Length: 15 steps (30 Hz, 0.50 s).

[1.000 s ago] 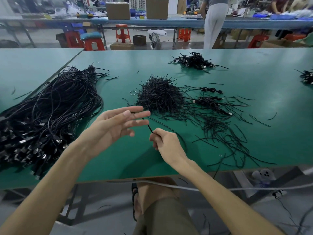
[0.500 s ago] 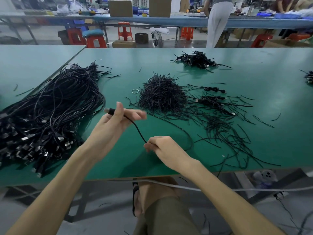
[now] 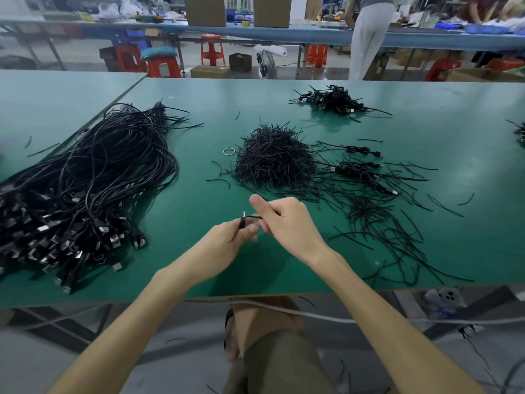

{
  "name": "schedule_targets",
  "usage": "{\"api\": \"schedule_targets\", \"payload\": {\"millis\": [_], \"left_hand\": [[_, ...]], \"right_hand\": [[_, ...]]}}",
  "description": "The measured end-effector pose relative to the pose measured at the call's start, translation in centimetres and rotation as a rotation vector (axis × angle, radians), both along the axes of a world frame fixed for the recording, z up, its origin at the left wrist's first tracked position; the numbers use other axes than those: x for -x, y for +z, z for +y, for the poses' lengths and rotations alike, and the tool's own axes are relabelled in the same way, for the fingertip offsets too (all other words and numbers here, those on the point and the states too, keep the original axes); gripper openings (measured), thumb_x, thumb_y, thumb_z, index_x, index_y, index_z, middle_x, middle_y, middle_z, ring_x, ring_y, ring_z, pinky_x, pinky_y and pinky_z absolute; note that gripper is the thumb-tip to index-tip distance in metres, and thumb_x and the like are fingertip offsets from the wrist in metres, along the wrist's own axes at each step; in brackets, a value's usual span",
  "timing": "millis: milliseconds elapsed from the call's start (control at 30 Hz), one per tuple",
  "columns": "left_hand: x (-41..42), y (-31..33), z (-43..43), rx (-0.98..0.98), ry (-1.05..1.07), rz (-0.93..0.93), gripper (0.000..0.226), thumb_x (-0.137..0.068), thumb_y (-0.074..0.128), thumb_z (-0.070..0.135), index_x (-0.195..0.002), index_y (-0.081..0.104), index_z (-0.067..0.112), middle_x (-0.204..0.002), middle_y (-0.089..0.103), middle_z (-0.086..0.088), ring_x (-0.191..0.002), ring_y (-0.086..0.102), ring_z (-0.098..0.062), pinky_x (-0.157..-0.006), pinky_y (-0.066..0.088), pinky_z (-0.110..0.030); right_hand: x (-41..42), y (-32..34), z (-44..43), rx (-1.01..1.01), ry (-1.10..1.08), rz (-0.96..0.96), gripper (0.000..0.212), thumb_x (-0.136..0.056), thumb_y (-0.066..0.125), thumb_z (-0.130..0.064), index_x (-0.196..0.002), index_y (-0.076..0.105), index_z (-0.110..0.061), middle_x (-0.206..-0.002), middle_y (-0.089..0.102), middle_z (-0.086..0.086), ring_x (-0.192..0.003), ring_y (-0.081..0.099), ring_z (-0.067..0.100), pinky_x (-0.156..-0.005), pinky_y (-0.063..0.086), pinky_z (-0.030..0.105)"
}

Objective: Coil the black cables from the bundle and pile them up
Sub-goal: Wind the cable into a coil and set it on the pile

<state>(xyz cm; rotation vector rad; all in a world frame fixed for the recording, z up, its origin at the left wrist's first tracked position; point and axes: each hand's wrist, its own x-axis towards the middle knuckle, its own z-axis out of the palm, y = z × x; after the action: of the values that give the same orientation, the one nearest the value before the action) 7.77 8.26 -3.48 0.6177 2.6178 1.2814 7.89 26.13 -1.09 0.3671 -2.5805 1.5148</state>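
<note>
A big bundle of long black cables (image 3: pixel 85 180) with metal plugs lies on the left of the green table (image 3: pixel 199 265). Both hands meet above the table's front middle. My left hand (image 3: pixel 227 240) pinches the plug end of one black cable (image 3: pixel 243 220), plug pointing up. My right hand (image 3: pixel 287 223) is curled round the same cable just right of it, thumb raised. A pile of coiled cables (image 3: pixel 332 100) lies far back, and two coiled cables (image 3: pixel 360 166) lie right of centre.
A heap of short black twist ties (image 3: pixel 272 160) sits mid-table, with loose ties (image 3: pixel 383 223) scattered to the right. A rubber band (image 3: pixel 229 151) lies left of the heap. A person (image 3: pixel 369 35) stands at the far bench among red stools and boxes.
My right hand rose from near the table's front edge up to my left hand. My left hand went from open to pinching the cable's plug end and moved right.
</note>
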Motion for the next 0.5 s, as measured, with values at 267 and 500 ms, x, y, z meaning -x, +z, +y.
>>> {"api": "schedule_targets", "payload": {"millis": [267, 500], "left_hand": [[-0.7, 0.0, 0.9, -0.862, -0.027, -0.465, 0.067, -0.105, 0.029, 0.052, -0.14, 0.051, -0.001, -0.144, 0.059, -0.014, -0.134, 0.056, -0.024, -0.108, 0.049, -0.033], [0.0, 4.2, -2.5, -1.416, 0.059, -0.568, 0.037, -0.109, 0.037, 0.038, -0.089, 0.061, 0.018, -0.056, 0.041, 0.012, -0.043, 0.029, -0.006, -0.047, 0.03, -0.017]], "right_hand": [[-1.9, -0.5, -1.3, 0.021, 0.164, 0.078, 0.052, -0.106, 0.048, -0.045, -0.065, 0.056, -0.015, -0.057, 0.054, 0.004, -0.053, 0.045, 0.018, -0.054, 0.038, 0.032], [-1.6, -3.3, 0.7, -0.239, 0.157, -0.025, 0.051, -0.104, 0.048, -0.051, -0.07, 0.06, -0.014, -0.062, 0.053, -0.009, -0.062, 0.048, 0.005, -0.063, 0.036, 0.026]]}}
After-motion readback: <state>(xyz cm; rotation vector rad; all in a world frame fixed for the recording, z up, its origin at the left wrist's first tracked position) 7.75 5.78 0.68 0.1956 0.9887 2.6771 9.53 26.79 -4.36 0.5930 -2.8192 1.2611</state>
